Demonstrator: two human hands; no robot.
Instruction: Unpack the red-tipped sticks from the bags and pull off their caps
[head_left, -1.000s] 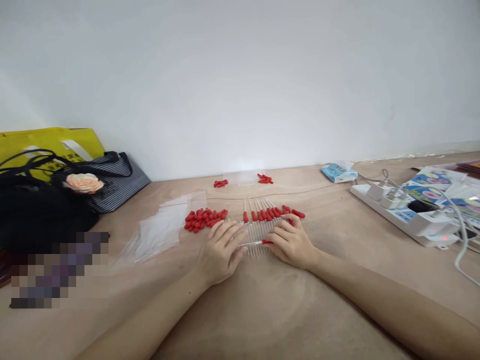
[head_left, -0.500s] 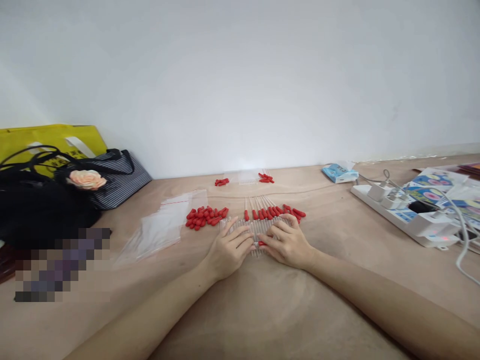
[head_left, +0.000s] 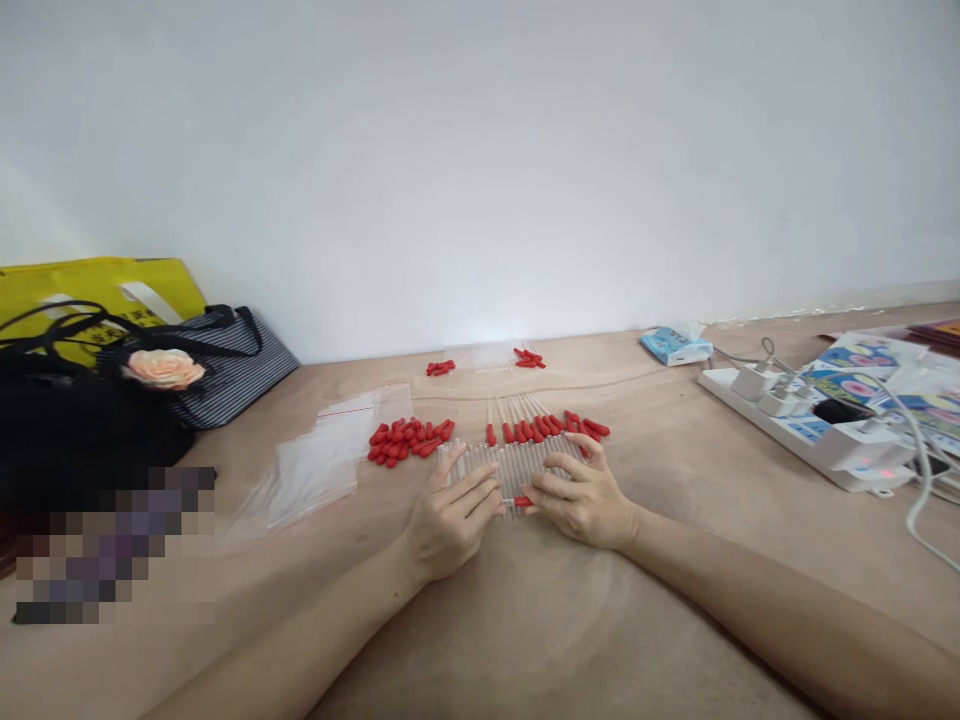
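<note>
A row of clear thin tubes (head_left: 517,462) lies on the tan table between my hands. My left hand (head_left: 452,513) and my right hand (head_left: 579,495) meet at the near end of the row, fingers pinched together on one clear tube with a red cap (head_left: 523,501). Several capped tubes (head_left: 547,424) lie just beyond the row, red ends in a line. A heap of loose red caps (head_left: 409,438) sits to the left of the tubes.
Clear zip bags (head_left: 322,458) lie left of the caps. Dark bags with a peach flower (head_left: 163,367) and a yellow bag (head_left: 97,285) stand at the far left. A white power strip (head_left: 810,432) with plugs and cables lies right. More capped tubes (head_left: 487,358) rest by the wall.
Both hands have closed in toward each other at the near end of the tube row, and the red-capped tube now sits between their fingertips.
</note>
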